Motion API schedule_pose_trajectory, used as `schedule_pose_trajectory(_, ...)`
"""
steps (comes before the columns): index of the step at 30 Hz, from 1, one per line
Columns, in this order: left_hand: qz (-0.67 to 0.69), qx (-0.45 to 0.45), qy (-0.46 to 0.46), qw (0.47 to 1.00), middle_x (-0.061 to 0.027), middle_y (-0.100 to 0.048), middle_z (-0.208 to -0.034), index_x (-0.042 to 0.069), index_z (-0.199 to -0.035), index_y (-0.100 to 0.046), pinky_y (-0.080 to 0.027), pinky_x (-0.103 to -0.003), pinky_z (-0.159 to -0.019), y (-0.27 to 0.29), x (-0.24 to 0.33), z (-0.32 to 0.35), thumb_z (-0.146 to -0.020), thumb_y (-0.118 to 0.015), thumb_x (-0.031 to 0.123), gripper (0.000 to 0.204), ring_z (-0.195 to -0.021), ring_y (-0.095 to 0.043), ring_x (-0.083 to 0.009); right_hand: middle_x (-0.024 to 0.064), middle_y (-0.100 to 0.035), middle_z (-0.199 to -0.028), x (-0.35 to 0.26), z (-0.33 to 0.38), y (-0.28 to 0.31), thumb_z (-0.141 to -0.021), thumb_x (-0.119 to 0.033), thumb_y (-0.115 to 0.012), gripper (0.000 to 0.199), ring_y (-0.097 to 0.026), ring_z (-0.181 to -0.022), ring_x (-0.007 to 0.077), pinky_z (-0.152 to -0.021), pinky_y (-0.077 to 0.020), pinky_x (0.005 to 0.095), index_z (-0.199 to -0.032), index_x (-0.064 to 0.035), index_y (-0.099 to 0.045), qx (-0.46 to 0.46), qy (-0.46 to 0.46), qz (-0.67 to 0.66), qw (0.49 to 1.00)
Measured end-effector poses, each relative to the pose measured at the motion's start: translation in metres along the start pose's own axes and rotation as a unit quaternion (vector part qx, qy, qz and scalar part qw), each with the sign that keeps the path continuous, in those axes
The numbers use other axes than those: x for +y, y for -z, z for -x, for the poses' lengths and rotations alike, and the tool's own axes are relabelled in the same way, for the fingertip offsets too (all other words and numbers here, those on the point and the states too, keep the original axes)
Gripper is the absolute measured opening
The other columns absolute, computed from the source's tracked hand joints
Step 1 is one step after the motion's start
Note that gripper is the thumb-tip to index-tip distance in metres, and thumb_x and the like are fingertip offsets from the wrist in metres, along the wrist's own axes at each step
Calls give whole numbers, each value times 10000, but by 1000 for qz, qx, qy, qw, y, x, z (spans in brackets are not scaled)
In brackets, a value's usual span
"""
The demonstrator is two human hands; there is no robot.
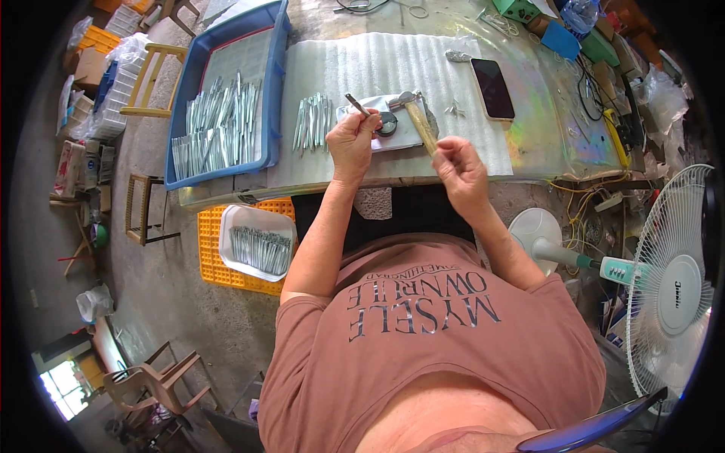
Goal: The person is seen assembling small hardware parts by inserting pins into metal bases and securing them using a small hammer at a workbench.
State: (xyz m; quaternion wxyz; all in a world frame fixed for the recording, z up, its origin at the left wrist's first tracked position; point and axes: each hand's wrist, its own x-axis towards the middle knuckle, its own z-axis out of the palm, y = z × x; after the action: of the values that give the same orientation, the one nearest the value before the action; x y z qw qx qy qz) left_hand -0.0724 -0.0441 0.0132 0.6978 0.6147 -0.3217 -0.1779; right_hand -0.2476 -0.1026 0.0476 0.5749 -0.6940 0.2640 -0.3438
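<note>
My left hand (351, 145) is closed around a slim grey metal piece (356, 104), whose end sticks up past the fingers. In my right hand (461, 167) is the wooden handle of a hammer (421, 127), gripped near its end. The hammer's head lies toward the far side, over a pale work block (400, 141). Beside the left fingers sits a round black piece (387, 124). Left of that hand, a small row of thin silvery metal pieces (312, 123) rests on white foam sheet (328, 64). Many similar pieces (219, 128) fill part of a blue tray (278, 90).
A phone (492, 89) and small metal bits (455, 109) lie to the right on the table. Below the table's near edge, a white tub (226, 253) of metal pieces stands on an orange crate (209, 264). A fan (676, 294) stands at the right.
</note>
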Motion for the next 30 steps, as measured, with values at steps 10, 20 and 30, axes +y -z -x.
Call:
schedule_pose_trajectory(10,-267,-68,-196,941,-79,-597,-683,19,-714,-570,-441,-282,-547,2,13,-7,-696,-626,44,63,-589,-574,-211,22,-499,-624,29,-29,11,-776,-126,-575,280,-482,-524,101,-481,-404,242,-1007,-36,-446,-69,-158,70,982)
schedule_pose_trajectory(20,-229,-82,-225,943,-97,-523,-625,46,-730,-555,-405,-340,-539,1,14,-6,-685,-591,21,63,-599,-521,-268,29,-502,-680,-43,-29,33,-786,-34,-535,412,-435,-485,40,-402,-330,171,-1169,-24,-384,-80,-121,-131,981)
schedule_pose_trajectory(30,-231,-81,-225,943,-103,-543,-634,20,-731,-562,-415,-292,-529,1,16,-8,-713,-606,38,51,-574,-531,-243,145,-576,-1018,-81,-23,41,-782,-44,-555,414,-555,-892,156,-770,-426,248,-1177,11,-446,-129,127,164,970)
